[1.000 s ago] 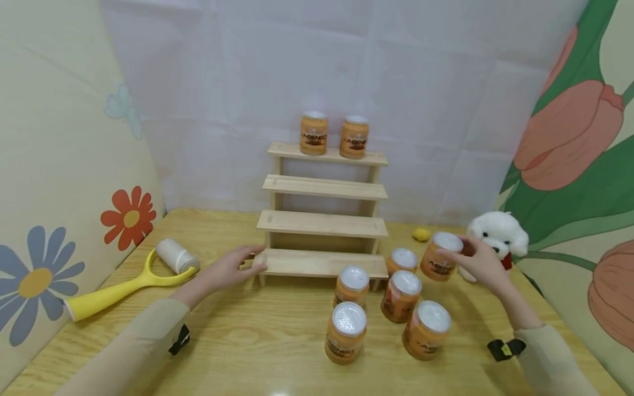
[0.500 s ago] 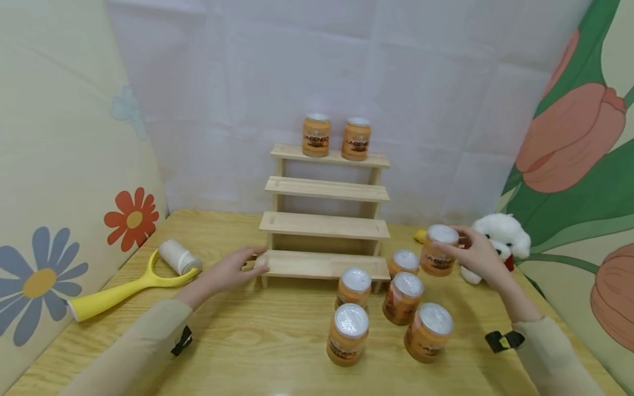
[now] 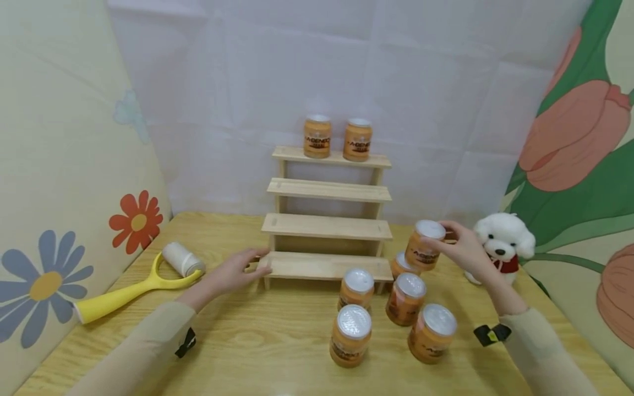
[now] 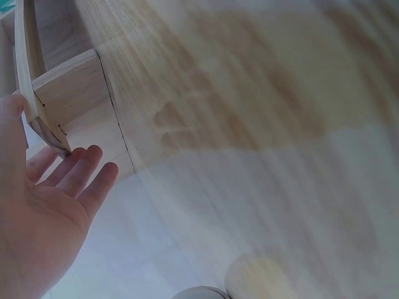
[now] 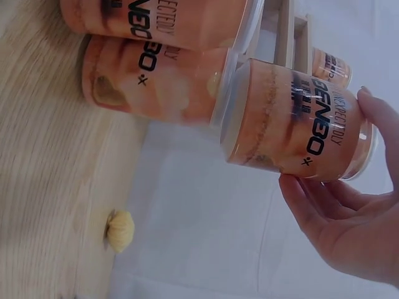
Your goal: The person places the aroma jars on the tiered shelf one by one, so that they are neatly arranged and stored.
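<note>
My right hand (image 3: 468, 253) grips an orange can with a silvery lid (image 3: 424, 247), thumb on one side and fingers on the other. The can is raised, overlapping a standing can (image 3: 398, 266) behind it; in the right wrist view the held can (image 5: 293, 118) leans close to another can's lid. Several more orange cans stand on the table, such as the front one (image 3: 350, 338). At the stepped wooden shelf (image 3: 327, 226), my left hand (image 3: 238, 270) pinches the left end of the lowest board (image 4: 53, 134) between thumb and fingers. Two cans (image 3: 317, 137) stand on the top step.
A white plush dog (image 3: 502, 242) sits behind my right forearm. On the left lies a yellow Y-shaped handle (image 3: 129, 291) with a whitish roll (image 3: 182, 259) in its fork. A small yellow shell-like object (image 5: 120, 231) lies near the back cloth (image 3: 247, 82).
My right hand has carried the can leftward and slightly upward, towards the shelf, uncovering more of the plush dog. My left hand has stayed at the board's end.
</note>
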`<act>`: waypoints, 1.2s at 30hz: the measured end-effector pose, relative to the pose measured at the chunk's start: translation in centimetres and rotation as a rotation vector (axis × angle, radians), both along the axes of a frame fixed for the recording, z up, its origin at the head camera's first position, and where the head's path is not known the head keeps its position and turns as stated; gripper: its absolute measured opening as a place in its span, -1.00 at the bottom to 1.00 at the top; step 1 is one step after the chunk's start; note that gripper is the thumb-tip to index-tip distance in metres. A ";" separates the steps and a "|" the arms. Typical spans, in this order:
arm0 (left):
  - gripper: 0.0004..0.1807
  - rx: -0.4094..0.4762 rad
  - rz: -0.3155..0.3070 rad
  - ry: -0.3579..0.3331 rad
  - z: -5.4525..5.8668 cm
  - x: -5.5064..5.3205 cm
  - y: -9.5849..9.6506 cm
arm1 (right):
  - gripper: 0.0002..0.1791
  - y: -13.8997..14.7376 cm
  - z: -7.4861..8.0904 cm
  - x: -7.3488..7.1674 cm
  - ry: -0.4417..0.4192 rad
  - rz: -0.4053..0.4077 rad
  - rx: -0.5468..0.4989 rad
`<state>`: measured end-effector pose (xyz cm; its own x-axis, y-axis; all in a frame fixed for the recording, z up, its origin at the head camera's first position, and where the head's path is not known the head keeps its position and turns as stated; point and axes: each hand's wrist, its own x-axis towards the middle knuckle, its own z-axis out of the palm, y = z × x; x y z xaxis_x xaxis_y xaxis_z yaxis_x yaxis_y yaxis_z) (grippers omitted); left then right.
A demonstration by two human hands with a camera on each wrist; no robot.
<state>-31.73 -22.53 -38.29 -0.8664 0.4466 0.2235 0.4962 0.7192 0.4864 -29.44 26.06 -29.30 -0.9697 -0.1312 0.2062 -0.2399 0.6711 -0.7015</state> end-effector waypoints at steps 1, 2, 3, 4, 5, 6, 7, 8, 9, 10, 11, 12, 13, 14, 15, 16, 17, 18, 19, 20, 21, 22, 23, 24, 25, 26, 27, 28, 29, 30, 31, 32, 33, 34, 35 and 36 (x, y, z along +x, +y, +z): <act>-0.32 0.005 -0.001 -0.004 0.0 0.0 0.1 | -0.27 -0.2 0.0 -0.1 0.000 0.003 -0.005; -0.32 0.004 -0.007 -0.001 0.0 -0.1 0.1 | -0.27 -0.4 0.0 -0.2 -0.001 0.005 -0.011; -0.32 0.006 -0.012 -0.002 0.0 -0.1 0.1 | -0.26 -0.6 0.0 -0.3 -0.004 0.007 -0.012; -0.32 0.007 -0.015 -0.005 0.0 -0.1 0.1 | -0.26 -0.7 0.0 -0.4 -0.005 0.008 -0.012; -0.31 0.011 -0.013 -0.012 0.0 -0.1 0.2 | -0.25 -0.9 0.1 -0.5 -0.008 0.010 -0.013; -0.31 0.011 -0.015 -0.015 0.0 -0.1 0.2 | -0.25 -1.1 0.1 -0.5 -0.010 0.013 -0.015; -0.31 0.012 -0.013 -0.021 0.0 -0.1 0.2 | -0.25 -1.4 0.1 -0.6 -0.010 0.013 -0.014; -0.31 0.010 -0.013 -0.024 0.0 -0.1 0.2 | -0.26 -1.6 0.2 -0.8 -0.006 0.013 -0.012; -0.30 0.014 -0.012 -0.030 0.1 -0.1 0.2 | -0.26 -1.8 0.2 -0.9 -0.001 0.014 -0.009; -0.30 0.013 -0.013 -0.031 0.2 -0.1 0.2 | -0.27 -2.1 0.2 -1.0 0.009 0.015 -0.006; -0.30 0.017 -0.013 -0.034 0.2 -0.1 0.1 | -0.28 -2.3 0.3 -1.1 0.020 0.018 -0.002; -0.30 0.017 -0.013 -0.034 0.2 -0.1 0.1 | -0.29 -2.6 0.4 -1.2 0.030 0.017 0.005; -0.30 0.019 -0.012 -0.037 0.2 -0.1 0.1 | -0.29 -2.8 0.4 -1.4 0.041 0.018 0.008; -0.30 0.019 -0.011 -0.035 0.2 -0.1 0.1 | -0.30 -3.1 0.5 -1.5 0.049 0.021 0.009; -0.29 0.018 -0.009 -0.035 0.3 -0.1 0.1 | -0.30 -3.3 0.6 -1.6 0.054 0.024 0.009; -0.29 0.014 -0.007 -0.034 0.2 0.0 0.1 | -0.30 -3.6 0.7 -1.7 0.058 0.027 0.008; -0.29 0.014 -0.001 -0.035 0.2 0.0 0.0 | -0.29 -3.8 0.8 -1.8 0.058 0.028 0.004; -0.29 0.010 0.001 -0.033 0.2 0.0 0.0 | -0.29 -4.1 0.8 -2.0 0.055 0.029 -0.001; -0.28 0.008 0.004 -0.033 0.2 0.0 0.0 | -0.29 -4.3 0.9 -2.1 0.054 0.033 -0.005; -0.28 0.004 0.006 -0.031 0.2 0.1 0.0 | -0.28 -4.5 1.0 -2.2 0.050 0.036 -0.009; -0.28 0.003 0.009 -0.031 0.2 0.1 0.0 | -0.28 -4.7 1.2 -2.4 0.047 0.039 -0.013; -0.28 0.002 0.012 -0.030 0.2 0.1 0.0 | -0.28 -4.9 1.3 -2.5 0.045 0.043 -0.018; -0.28 0.004 0.014 -0.032 0.2 0.1 0.0 | -0.28 -5.1 1.4 -2.6 0.043 0.046 -0.023; -0.28 0.003 0.014 -0.032 0.2 0.1 0.0 | -0.29 -5.3 1.6 -2.7 0.045 0.049 -0.026; -0.28 0.003 0.016 -0.032 0.2 0.1 0.0 | -0.29 -5.5 1.7 -2.8 0.048 0.054 -0.027; -0.28 0.001 0.016 -0.031 0.2 0.1 -0.1 | -0.30 -5.7 1.9 -2.9 0.049 0.056 -0.031; -0.28 0.003 0.015 -0.030 0.2 0.1 -0.1 | -0.31 -5.9 2.0 -3.0 0.054 0.059 -0.032; -0.29 0.003 0.013 -0.030 0.2 0.0 -0.1 | -0.31 -6.1 2.2 -3.1 0.058 0.060 -0.033; -0.29 0.003 0.011 -0.028 0.2 0.0 0.0 | -0.30 -6.2 2.3 -3.2 0.060 0.061 -0.032; -0.29 0.003 0.009 -0.025 0.2 0.0 0.0 | -0.30 -6.4 2.4 -3.3 0.061 0.062 -0.029; -0.30 0.003 0.008 -0.024 0.2 0.0 0.0 | -0.30 -6.6 2.5 -3.4 0.064 0.065 -0.028; -0.30 0.004 0.007 -0.023 0.2 0.1 0.0 | -0.30 -6.8 2.6 -3.5 0.065 0.066 -0.028; -0.31 0.006 0.006 -0.022 0.2 0.0 0.0 | -0.30 -7.0 2.6 -3.5 0.066 0.069 -0.028; -0.31 0.005 0.006 -0.019 0.2 0.0 0.0 | -0.30 -7.2 2.7 -3.6 0.067 0.071 -0.027; -0.31 0.004 0.006 -0.016 0.2 0.0 0.0 | -0.30 -7.3 2.8 -3.7 0.067 0.074 -0.024; -0.31 0.004 0.006 -0.015 0.1 0.0 0.0 | -0.30 -7.5 2.9 -3.8 0.069 0.077 -0.022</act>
